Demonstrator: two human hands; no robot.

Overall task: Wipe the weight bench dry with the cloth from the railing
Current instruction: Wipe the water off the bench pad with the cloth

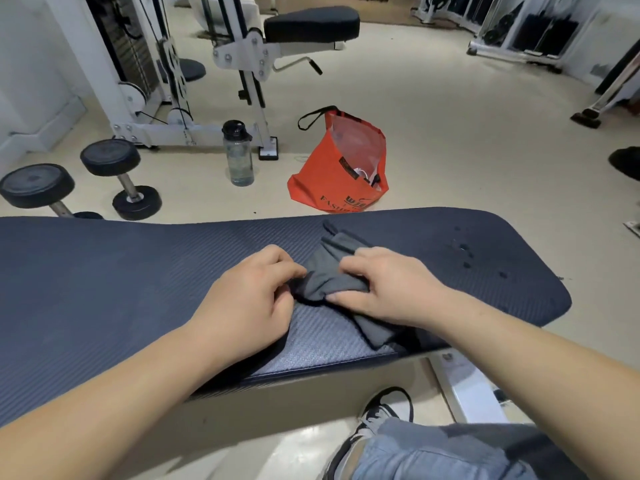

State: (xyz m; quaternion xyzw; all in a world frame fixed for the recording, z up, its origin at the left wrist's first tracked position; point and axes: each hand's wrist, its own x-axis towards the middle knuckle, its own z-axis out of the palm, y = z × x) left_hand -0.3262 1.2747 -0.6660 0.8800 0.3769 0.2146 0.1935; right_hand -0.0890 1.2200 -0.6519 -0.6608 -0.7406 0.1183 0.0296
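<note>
A dark blue padded weight bench [138, 278] runs across the view from left to right. A grey cloth [332, 271] lies bunched on its middle. My left hand [249, 303] pinches the cloth's left edge with closed fingers. My right hand [384, 285] presses on the cloth's right side, thumb tucked under a fold. Several water drops [464, 251] sit on the bench pad to the right of the cloth, near the rounded end.
Beyond the bench stand an orange shopping bag [332, 174], a clear water bottle [238, 154] and two black dumbbells [117, 174]. A white cable machine [166, 81] with a black seat fills the back. My shoe [377, 417] and jeans are below the bench.
</note>
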